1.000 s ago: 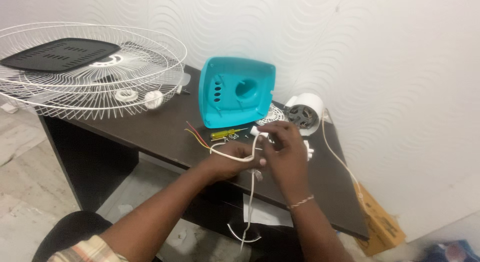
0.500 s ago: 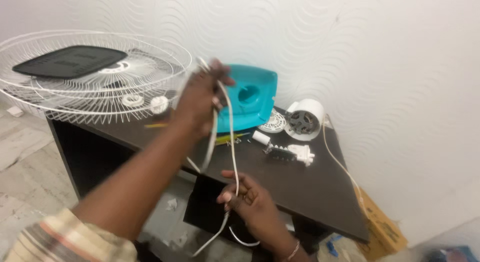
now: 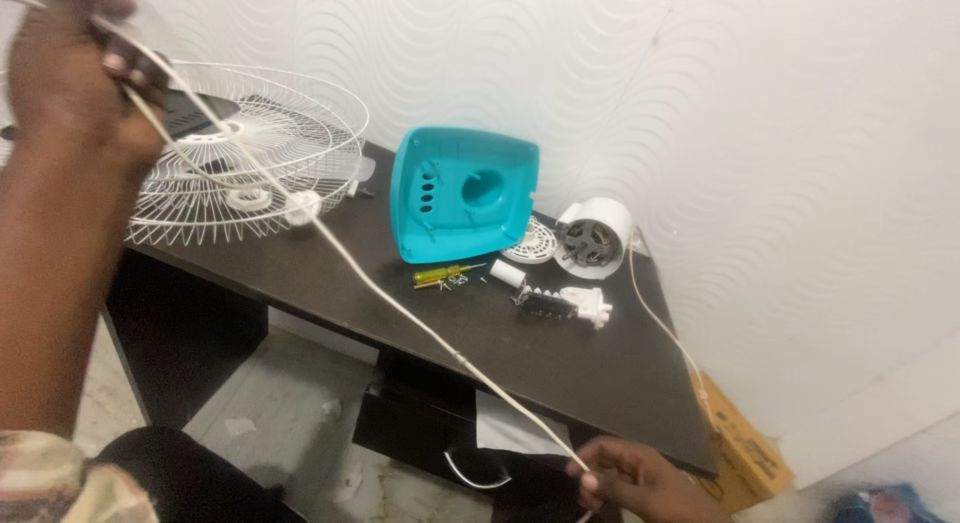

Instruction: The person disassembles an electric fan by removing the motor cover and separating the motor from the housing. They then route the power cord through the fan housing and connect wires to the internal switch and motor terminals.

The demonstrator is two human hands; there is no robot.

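My left hand (image 3: 75,73) is raised at the upper left, closed around one end of a white cord (image 3: 400,303). The cord runs taut and diagonal down to my right hand (image 3: 630,478), which pinches it low, in front of the dark desk (image 3: 590,373). On the desk stand a teal fan housing (image 3: 462,193), a white motor (image 3: 595,238), a round white vented disc (image 3: 530,245), a yellow-handled screwdriver (image 3: 440,275), a small white cylinder (image 3: 507,273) and a switch block (image 3: 562,303).
A white wire fan guard (image 3: 250,168) lies on the desk's left end with a dark blade behind it. A thin white wire (image 3: 665,328) trails from the motor over the right edge toward a cardboard box (image 3: 740,453). A textured white wall stands behind.
My left hand has risen higher and to the left with the cord. My right hand has slid down and right along it, and the cord is now stretched straight.
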